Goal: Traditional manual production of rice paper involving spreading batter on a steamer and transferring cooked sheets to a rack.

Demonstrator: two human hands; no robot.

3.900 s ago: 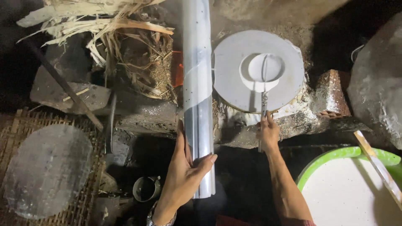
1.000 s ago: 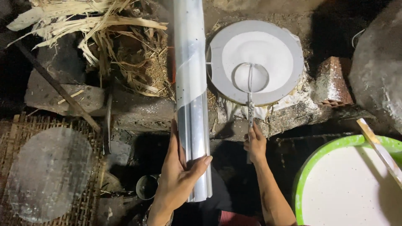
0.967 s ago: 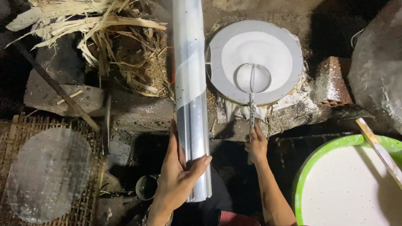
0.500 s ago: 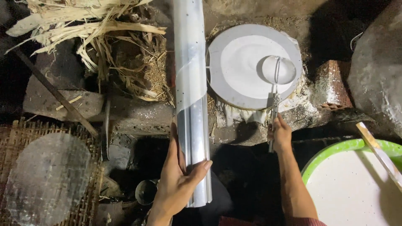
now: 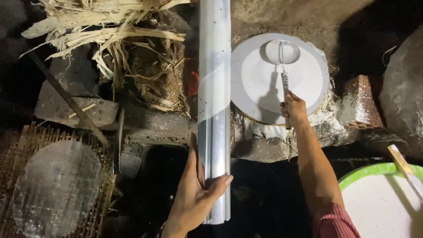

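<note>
My left hand [image 5: 196, 194] grips the lower end of a long shiny metal tube [image 5: 213, 79] that runs upright through the middle of the view. My right hand [image 5: 294, 108] holds the handle of a flat round ladle [image 5: 282, 50], whose bowl rests on the far part of a round white batter-coated cloth steamer surface [image 5: 304, 81]. The batter forms a thin white disc over the steamer.
A green-rimmed basin of white batter [image 5: 383, 198] sits at lower right with a stick [image 5: 405, 169] across it. A thin translucent round sheet [image 5: 55, 185] lies on a woven bamboo mat [image 5: 26, 141] at lower left. Dry straw [image 5: 114, 48], stones and a brick [image 5: 359, 101] surround the stove.
My right hand has swept the ladle around the steamer surface, from the centre to the right and now to the far edge. My left hand keeps the tube steady.
</note>
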